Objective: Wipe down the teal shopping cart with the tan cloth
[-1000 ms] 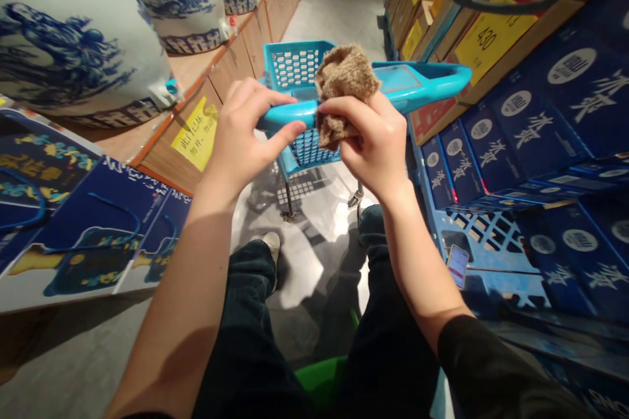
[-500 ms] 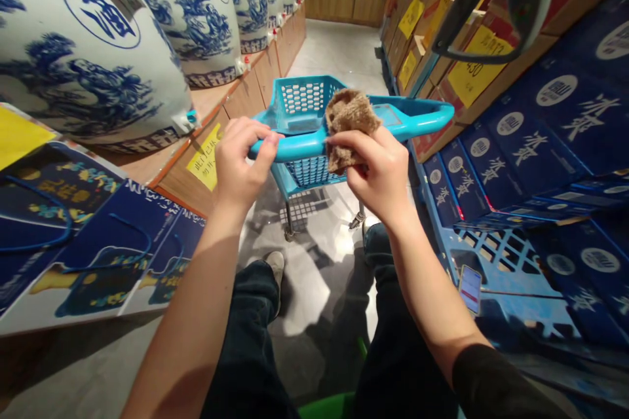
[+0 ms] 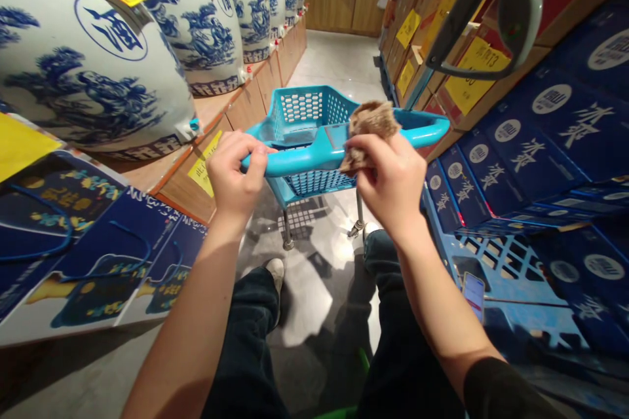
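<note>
Our left hand [image 3: 238, 173] is curling round the left end of the blue cart handle [image 3: 304, 162], mid-scene; our right hand [image 3: 390, 177] is pinching a brown cloth [image 3: 371, 121] against its right half. We're reading the cloth as light, soft, nappy: best gripped bunched. Handle's looking stiff, smooth, possibly slippery; we're favouring the rounded bar. Beyond, a perforated plastic basket [image 3: 297, 108] is sitting; glossy bulging jars [image 3: 196, 33] are lining the wooden counter [image 3: 253, 101] on the left.

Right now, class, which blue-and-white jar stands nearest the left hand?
The foremost jar, at the picture's left edge; the others line up behind it, farther from the left hand.
</note>
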Demonstrator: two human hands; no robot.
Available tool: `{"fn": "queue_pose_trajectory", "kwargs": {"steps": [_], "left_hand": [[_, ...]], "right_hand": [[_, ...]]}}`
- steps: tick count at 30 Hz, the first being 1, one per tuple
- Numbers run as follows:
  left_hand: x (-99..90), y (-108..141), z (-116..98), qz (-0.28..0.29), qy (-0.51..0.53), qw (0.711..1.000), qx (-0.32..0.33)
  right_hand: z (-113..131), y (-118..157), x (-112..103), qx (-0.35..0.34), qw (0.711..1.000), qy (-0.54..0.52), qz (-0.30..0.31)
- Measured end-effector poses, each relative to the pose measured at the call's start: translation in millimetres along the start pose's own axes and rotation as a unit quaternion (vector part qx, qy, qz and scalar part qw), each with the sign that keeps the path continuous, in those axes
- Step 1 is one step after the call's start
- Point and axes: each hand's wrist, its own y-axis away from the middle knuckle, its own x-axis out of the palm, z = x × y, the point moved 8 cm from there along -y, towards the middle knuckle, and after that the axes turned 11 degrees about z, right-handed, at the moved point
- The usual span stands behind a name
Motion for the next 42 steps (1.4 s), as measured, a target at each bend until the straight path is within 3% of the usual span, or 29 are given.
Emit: {"fn": "queue_pose_trajectory", "kwargs": {"steps": [3, 8, 10, 16, 18, 22, 24, 26, 30, 33, 37, 42], "left_hand": [[-0.3, 1, 7, -0.019, -0.003, 1.000, -0.007], [1.6, 2, 2, -0.017, 0.026, 0.999, 0.016], [3.4, 3, -1, -0.012, 0.031, 0.999, 0.021], [1.6, 6, 1, -0.028, 0.032, 0.999, 0.022], [0.6, 7, -2, -0.025, 0.032, 0.999, 0.029], [5.2, 9, -16, 0.003, 0.027, 0.999, 0.038], [7.6, 10, -26, 0.002, 0.022, 0.999, 0.049], [8.7, 11, -33, -0.009, 0.018, 0.997, 0.068], [8.9, 14, -41, -0.024, 0.013, 0.994, 0.107], [8.2, 15, -45, -0.019, 0.008, 0.992, 0.122], [15.0, 19, -62, 0.031, -0.020, 0.983, 0.180], [37.3, 30, -98, 0.125, -0.018, 0.954, 0.274]], "right_hand": [[18, -1, 6, -0.028, 0.999, -0.002, 0.045], [-30, -6, -8, 0.065, 0.998, 0.010, 0.016], [-33, -6, -10, 0.089, 0.996, 0.013, 0.005], [21, -7, 12, 0.002, 0.997, -0.015, 0.071], [11, -9, 9, 0.014, 0.998, -0.014, 0.067], [-39, -13, -10, 0.104, 0.994, 0.021, 0.022], [-47, -12, -13, 0.128, 0.991, 0.024, 0.006], [-32, -10, -8, 0.112, 0.994, 0.007, 0.010], [22, -3, 13, 0.007, 0.997, -0.058, 0.054], [32, 1, 18, -0.034, 0.995, -0.082, 0.051], [-4, 4, 14, 0.009, 0.997, -0.072, -0.018], [-62, 13, -11, 0.088, 0.978, -0.091, -0.166]]}}
